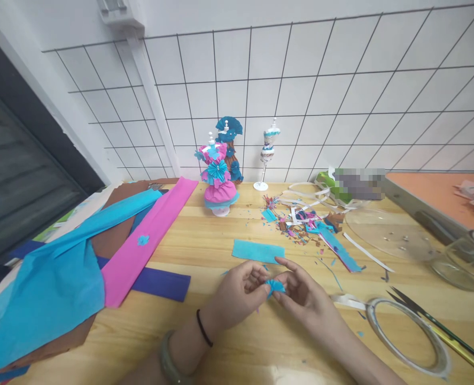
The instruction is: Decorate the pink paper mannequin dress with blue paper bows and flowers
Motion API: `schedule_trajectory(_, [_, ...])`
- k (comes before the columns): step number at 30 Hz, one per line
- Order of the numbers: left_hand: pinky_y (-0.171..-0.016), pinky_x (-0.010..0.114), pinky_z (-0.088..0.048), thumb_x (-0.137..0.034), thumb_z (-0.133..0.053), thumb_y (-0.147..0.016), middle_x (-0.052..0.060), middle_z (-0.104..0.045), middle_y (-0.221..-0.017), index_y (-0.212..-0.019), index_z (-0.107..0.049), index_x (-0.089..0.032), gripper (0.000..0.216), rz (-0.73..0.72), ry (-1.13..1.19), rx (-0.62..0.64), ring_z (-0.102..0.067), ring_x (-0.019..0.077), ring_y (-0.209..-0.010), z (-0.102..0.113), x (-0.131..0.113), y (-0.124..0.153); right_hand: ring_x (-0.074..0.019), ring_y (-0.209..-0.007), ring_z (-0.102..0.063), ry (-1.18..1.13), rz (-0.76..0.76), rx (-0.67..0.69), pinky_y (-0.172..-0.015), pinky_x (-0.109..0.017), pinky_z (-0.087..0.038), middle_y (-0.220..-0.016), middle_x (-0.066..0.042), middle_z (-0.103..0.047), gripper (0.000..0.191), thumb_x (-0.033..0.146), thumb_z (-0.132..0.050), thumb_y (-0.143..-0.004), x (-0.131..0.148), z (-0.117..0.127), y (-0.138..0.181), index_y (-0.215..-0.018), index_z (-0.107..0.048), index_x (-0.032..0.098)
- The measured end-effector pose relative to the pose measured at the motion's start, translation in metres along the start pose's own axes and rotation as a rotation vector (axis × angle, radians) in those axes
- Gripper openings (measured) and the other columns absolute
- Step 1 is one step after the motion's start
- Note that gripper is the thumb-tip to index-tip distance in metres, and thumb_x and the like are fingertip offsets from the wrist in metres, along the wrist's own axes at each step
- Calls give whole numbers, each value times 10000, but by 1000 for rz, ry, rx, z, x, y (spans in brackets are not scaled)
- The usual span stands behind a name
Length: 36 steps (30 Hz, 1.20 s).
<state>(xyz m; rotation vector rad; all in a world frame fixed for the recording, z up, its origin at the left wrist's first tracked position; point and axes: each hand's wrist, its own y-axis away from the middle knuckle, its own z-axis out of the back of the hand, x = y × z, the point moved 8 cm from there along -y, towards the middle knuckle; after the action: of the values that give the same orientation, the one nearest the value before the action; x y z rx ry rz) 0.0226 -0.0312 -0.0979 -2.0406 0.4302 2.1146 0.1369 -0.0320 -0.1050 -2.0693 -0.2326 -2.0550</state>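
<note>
A small pleated blue paper fan point(276, 287) is pinched between both hands over the wooden table. My left hand point(242, 291), with a black band and a bangle at the wrist, has its thumb and fingers closed on the fan's left side. My right hand point(301, 291) grips the fan's right side with the thumb and index finger, another finger stretched forward. Just beyond the hands lies a flat blue paper strip point(256, 250). Farther back stands a small dress form in a pink and blue paper dress point(219, 192).
Crepe paper sheets, including a pink one point(148, 243), cover the left side. Behind stand a teal and brown dressed form point(232, 149) and a barer white form point(267, 149). Paper scraps point(301, 219), a tape roll point(409, 337), scissors point(441, 326) and a glass jar point(471, 259) lie right.
</note>
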Motion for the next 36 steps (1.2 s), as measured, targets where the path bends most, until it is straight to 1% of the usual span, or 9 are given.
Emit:
schedule_trajectory(3, [-566,185,-453,-202,-590,-701,28,-540,-826,-981,-502,-142,300,-8,27,-1,-542,103,-712,0,-4,0,-148,-716,-571,-85,-61,-36,-694,-284,-466,-752,-9,-560,570,395,-653,-711,-1,7,-2,-1185,-396,210])
schedule_trajectory(5, [-566,189,-456,-184,-590,-698,24,-544,-820,-1012,-493,-146,331,-3,30,-9,-545,104,-706,1,-3,0,-158,-737,-576,-132,-80,-51,-727,-302,-467,-770,-17,-559,585,399,-667,-698,-2,11,-3,-1182,-401,208])
schedule_trajectory(8, [-550,194,-451,-158,-586,-692,14,-550,-785,-1016,-493,-141,337,-6,39,-24,-536,92,-655,3,2,-1,-163,-755,-576,-163,-91,-51,-761,-320,-464,-780,-20,-558,585,400,-672,-696,-4,13,-4,-1179,-403,210])
schedule_trajectory(12, [-538,184,-434,-149,-583,-694,-4,-545,-728,-1000,-505,-131,316,-19,66,-28,-515,72,-602,3,4,-3,-168,-756,-582,-127,-77,-68,-765,-330,-468,-785,-27,-572,602,431,-668,-689,-4,14,-3,-1189,-418,207])
schedule_trajectory(19, [-544,181,-431,-146,-604,-667,7,-546,-758,-995,-506,-142,342,-23,86,-97,-539,88,-641,7,-1,-3,-163,-738,-585,-58,-76,-82,-709,-301,-476,-776,-29,-584,636,456,-680,-662,-4,13,-3,-1196,-445,203])
schedule_trajectory(22, [-595,198,-443,-132,-601,-663,1,-541,-752,-1011,-506,-144,361,-44,97,-128,-545,94,-664,10,-2,-3,-148,-725,-585,-53,-87,-77,-682,-273,-472,-774,-26,-597,615,433,-690,-660,-6,10,-2,-1179,-461,195])
schedule_trajectory(26, [-653,210,-453,-113,-576,-676,4,-537,-762,-1040,-487,-134,376,-73,71,-148,-554,101,-713,12,-3,-3,-150,-760,-603,-86,-102,-33,-727,-280,-475,-792,-37,-637,587,404,-690,-673,-5,5,-1,-1171,-463,191])
schedule_trajectory(32, [-665,223,-467,-103,-554,-688,13,-545,-765,-1070,-470,-131,392,-98,33,-167,-562,108,-714,14,-4,-3,-171,-799,-621,-103,-162,-33,-762,-310,-483,-837,-57,-660,562,415,-689,-669,-5,7,-1,-1142,-483,193])
schedule_trajectory(36, [-650,217,-468,-109,-544,-701,22,-565,-775,-1086,-488,-138,390,-126,-56,-105,-567,109,-708,6,-5,-1,-186,-857,-606,-85,-95,-32,-791,-330,-480,-891,-70,-642,474,390,-688,-675,-2,5,-1,-1082,-533,202])
